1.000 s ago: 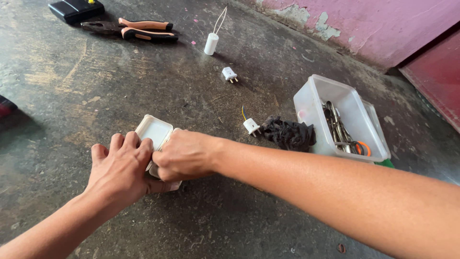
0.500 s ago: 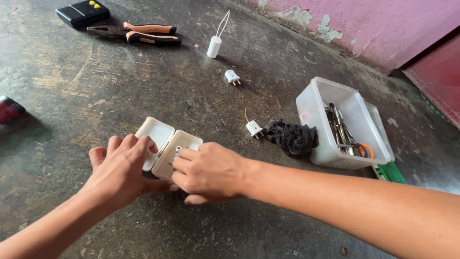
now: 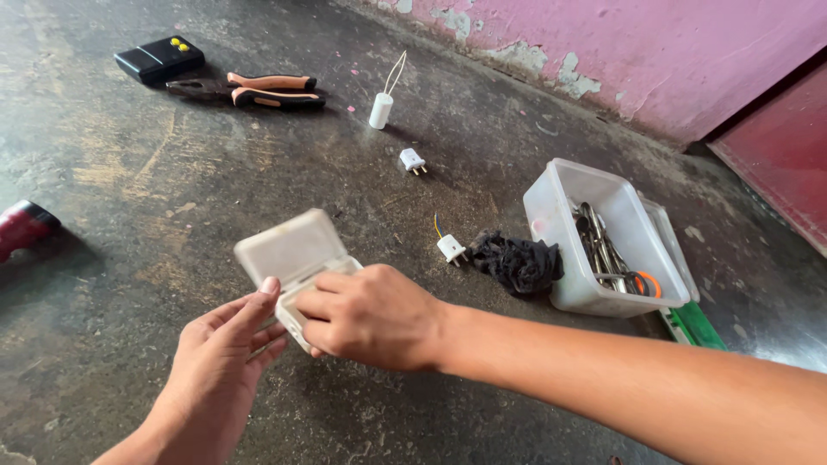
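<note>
Both hands meet over a small white plastic case [image 3: 297, 263] low on the concrete floor [image 3: 138, 164]. The right hand [image 3: 372, 316] clasps the case's lower half, fingers curled round its near edge, seemingly to steady it while the hinged lid stands tilted up and away. The left hand [image 3: 220, 353] is loose, not clenched; its fingertips rest against the lid's near corner, as if propping it up (the lid is blurred, so the exact contact is hard to judge).

Just beyond the right hand lie a small white plug [image 3: 451, 249] with a short wire and a crumpled black cloth [image 3: 517, 262], touching a clear plastic tub [image 3: 594, 232] of metal tools to the right of the forearm. Farther past the hands sit another white plug [image 3: 413, 160], a white cylinder with a wire loop [image 3: 381, 109], orange-handled pliers [image 3: 258, 89] and a black box with yellow buttons [image 3: 160, 58]. Well to the left of the left hand lies a dark red object [image 3: 24, 227], partly cut off.
</note>
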